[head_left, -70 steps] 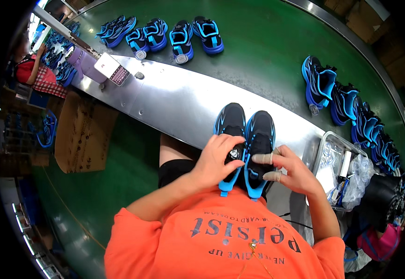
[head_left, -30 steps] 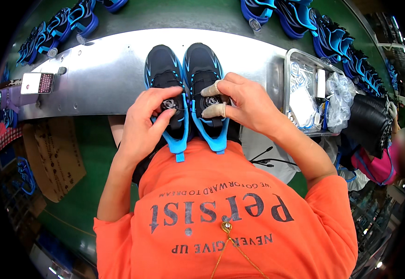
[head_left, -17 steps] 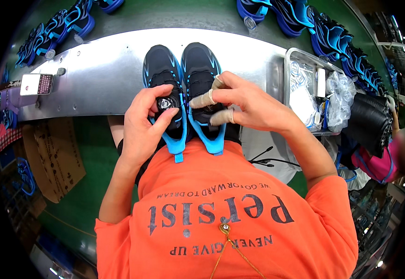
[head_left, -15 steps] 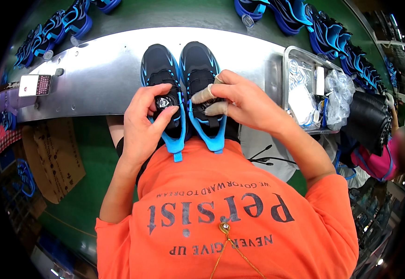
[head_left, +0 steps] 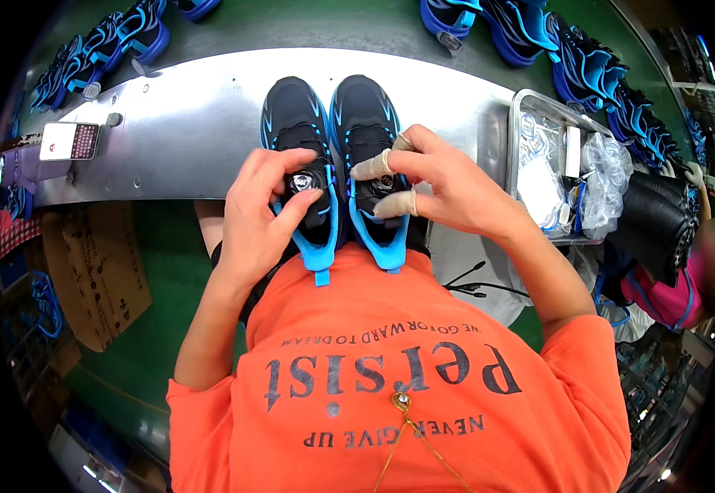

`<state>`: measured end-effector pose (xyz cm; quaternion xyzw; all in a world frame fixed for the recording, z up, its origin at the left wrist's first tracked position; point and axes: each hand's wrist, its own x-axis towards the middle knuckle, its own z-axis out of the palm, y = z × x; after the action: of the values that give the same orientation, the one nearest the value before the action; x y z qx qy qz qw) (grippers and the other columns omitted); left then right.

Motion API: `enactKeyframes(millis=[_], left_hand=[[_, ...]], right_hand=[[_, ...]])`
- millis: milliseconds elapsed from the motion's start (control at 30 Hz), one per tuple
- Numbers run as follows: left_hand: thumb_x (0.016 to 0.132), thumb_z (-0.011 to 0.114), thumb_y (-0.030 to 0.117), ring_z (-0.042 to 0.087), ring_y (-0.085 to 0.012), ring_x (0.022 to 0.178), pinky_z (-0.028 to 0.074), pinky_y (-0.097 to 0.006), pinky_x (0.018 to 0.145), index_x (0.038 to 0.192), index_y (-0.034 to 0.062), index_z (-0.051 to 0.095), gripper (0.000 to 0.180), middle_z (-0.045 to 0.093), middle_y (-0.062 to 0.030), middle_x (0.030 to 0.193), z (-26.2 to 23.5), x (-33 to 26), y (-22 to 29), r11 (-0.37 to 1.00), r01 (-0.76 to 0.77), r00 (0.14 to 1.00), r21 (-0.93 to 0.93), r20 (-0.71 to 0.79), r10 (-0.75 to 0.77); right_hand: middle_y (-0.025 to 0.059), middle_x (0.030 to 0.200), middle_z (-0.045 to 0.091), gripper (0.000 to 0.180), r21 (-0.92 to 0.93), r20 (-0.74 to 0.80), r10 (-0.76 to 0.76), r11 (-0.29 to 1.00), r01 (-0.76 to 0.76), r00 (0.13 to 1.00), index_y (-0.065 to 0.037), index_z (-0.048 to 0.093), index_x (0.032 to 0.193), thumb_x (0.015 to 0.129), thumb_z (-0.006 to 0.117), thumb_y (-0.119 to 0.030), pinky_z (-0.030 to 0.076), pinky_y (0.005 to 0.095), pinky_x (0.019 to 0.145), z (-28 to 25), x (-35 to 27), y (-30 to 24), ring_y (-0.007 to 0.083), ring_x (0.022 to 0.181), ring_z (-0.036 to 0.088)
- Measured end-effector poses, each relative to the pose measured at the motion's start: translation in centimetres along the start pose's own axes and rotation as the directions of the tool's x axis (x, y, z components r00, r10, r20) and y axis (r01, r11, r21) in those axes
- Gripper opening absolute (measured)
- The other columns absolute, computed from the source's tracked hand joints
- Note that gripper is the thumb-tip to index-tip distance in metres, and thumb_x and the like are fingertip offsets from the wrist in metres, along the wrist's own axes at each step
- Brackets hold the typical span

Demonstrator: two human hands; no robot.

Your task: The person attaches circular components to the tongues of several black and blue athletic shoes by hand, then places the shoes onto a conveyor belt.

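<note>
Two black sneakers with blue trim stand side by side, toes away from me, heels against my orange shirt. On the left sneaker (head_left: 295, 103), my left hand (head_left: 267, 193) curls thumb and forefinger around the round black lace dial (head_left: 302, 181) on the tongue. My right hand (head_left: 431, 177), with pale finger cots on several fingertips, has forefinger and thumb on either side of the matching dial (head_left: 384, 186) on the right sneaker (head_left: 362, 103). Blue pull tabs show at both heels. The other fingers of my left hand are partly hidden.
The sneakers rest at the front edge of a curved metal table (head_left: 185, 107). A clear tray (head_left: 515, 123) of small parts and plastic bags sits right. A phone-like device (head_left: 70, 141) lies left. Rows of similar sneakers (head_left: 591, 70) stand beyond; another person (head_left: 669, 283) is at far right.
The whole view has shifted slightly, and the sneakers sit a little farther right in it. My right thumb and forefinger have moved around the right dial, which now shows more clearly. Left grip looks unchanged.
</note>
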<state>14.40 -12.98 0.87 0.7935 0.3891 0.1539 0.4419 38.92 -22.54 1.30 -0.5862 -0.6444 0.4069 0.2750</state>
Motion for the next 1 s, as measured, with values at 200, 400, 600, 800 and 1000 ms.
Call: enactKeyframes(millis=[200, 400, 600, 800, 1000], left_hand=[[0.079, 0.071, 0.002, 0.048, -0.0131, 0.083, 0.042, -0.025, 0.075, 0.122, 0.0048, 0.063, 0.044, 0.059, -0.0026, 0.104, -0.3, 0.3, 0.5, 0.992, -0.119, 0.993, 0.050, -0.001, 0.119], [0.079, 0.070, 0.000, 0.051, -0.0146, 0.086, 0.043, -0.026, 0.080, 0.130, 0.0066, 0.060, 0.052, 0.064, -0.0031, 0.104, -0.9, 0.8, -1.2, 0.988, -0.063, 0.990, -0.142, 0.119, 0.080], [0.077, 0.073, 0.005, 0.051, -0.0165, 0.089, 0.044, -0.028, 0.083, 0.127, 0.0073, 0.061, 0.051, 0.064, -0.0039, 0.100, -0.6, 0.3, -0.8, 0.997, -0.065, 0.997, 0.048, -0.029, 0.067], [0.079, 0.068, -0.001, 0.056, -0.0182, 0.098, 0.047, -0.030, 0.085, 0.126, 0.0051, 0.064, 0.047, 0.067, -0.0087, 0.117, -1.9, 0.5, 0.0, 0.988, -0.155, 0.979, 0.015, 0.134, 0.151], [0.099, 0.055, 0.006, 0.065, -0.0169, 0.100, 0.053, -0.027, 0.076, 0.126, -0.0031, 0.061, 0.029, 0.059, -0.0151, 0.133, -0.2, -2.9, 3.7, 0.816, 0.435, 0.844, -0.380, 0.489, -0.222]], right_hand=[[0.0129, 0.099, 0.059, 0.042, 0.071, 0.024, 0.086, 0.994, -0.087, 0.996, -0.015, 0.069, 0.123, 0.083, 0.077, -0.025, 0.050, 0.0369, 0.080, -1.1, 0.7, -0.6, 0.0283, 0.090, 0.061], [0.0078, 0.091, 0.058, 0.038, 0.015, -0.049, 0.019, 1.000, -0.018, 0.999, -0.014, 0.071, 0.122, 0.084, 0.075, -0.020, 0.050, 0.0321, 0.075, -0.9, 1.5, 0.2, 0.0183, 0.079, 0.057], [0.0071, 0.089, 0.058, 0.035, -0.008, -0.051, 0.059, 0.998, -0.059, 0.997, -0.013, 0.072, 0.120, 0.086, 0.073, -0.018, 0.049, 0.0323, 0.073, -1.0, 2.0, 0.3, 0.0184, 0.079, 0.057], [0.0105, 0.091, 0.063, 0.026, 0.047, -0.110, 0.051, 0.998, -0.046, 0.993, -0.011, 0.073, 0.114, 0.089, 0.070, -0.017, 0.050, 0.0344, 0.075, -1.5, 1.3, 1.7, 0.0238, 0.082, 0.062], [0.0066, 0.094, 0.056, 0.041, 0.098, 0.081, 0.060, 0.993, -0.068, 0.995, -0.017, 0.070, 0.127, 0.086, 0.073, -0.015, 0.049, 0.0306, 0.078, -2.2, 0.5, 0.3, 0.0172, 0.089, 0.057]])
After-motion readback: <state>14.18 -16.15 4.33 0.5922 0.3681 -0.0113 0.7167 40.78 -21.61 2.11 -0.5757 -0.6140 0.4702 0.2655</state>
